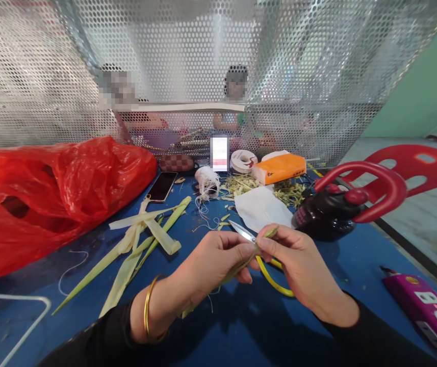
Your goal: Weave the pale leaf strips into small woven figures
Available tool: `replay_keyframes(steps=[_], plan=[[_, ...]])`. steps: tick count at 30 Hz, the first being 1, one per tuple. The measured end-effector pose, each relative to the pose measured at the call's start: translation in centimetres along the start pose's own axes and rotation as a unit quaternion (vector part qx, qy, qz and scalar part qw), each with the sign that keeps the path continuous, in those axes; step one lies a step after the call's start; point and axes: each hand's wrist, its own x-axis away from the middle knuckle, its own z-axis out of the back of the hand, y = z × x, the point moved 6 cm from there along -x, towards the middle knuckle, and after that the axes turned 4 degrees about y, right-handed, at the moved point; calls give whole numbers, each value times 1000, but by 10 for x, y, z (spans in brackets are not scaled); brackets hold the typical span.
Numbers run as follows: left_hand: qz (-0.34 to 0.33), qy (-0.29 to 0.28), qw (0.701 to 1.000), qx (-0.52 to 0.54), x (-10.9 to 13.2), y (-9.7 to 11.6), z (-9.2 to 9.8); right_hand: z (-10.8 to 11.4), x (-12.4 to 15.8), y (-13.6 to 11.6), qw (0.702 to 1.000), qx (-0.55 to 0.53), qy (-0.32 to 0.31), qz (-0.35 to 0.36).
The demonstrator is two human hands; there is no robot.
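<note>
My left hand (226, 255) and my right hand (294, 267) meet over the table, both closed in a pinch. Between them runs a narrow, folded or twisted green leaf strip (270, 232), its lower part passing under my left palm. Just beneath the fingers lie scissors (241, 231) with yellow handles, blades pointing away to the left; my hands partly hide them. Left of my hands, long pale-green leaves (134, 247) lie crossed on the blue table (241, 326).
A red plastic bag (61, 204) fills the left side. Behind are a phone (162, 186), white thread (207, 182), dried plant bits (241, 184), white paper (262, 208) and an orange tissue pack (281, 168). At right stand a black jug (329, 214) and a purple box (420, 300).
</note>
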Motion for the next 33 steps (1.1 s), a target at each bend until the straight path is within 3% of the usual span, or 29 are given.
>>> replay_keyframes(steps=[10,18,24,30,33], plan=[[6,-4,1000,0,-3,-6,1,-6,2,5,1000,-9,-25,-3],[-13,-18,995,95,-4,-6,-5,-5,4,5,1000,0,-9,-1],[33,-76,984,159,-2,-13,-10,-10,7,12,995,-73,-51,-33],[-20,0,980,200,-1,-10,-7,2,-1,20,999,-12,7,-46],[-58,11,971,230,7,-1,-8,5,-5,28,998,10,6,-55]])
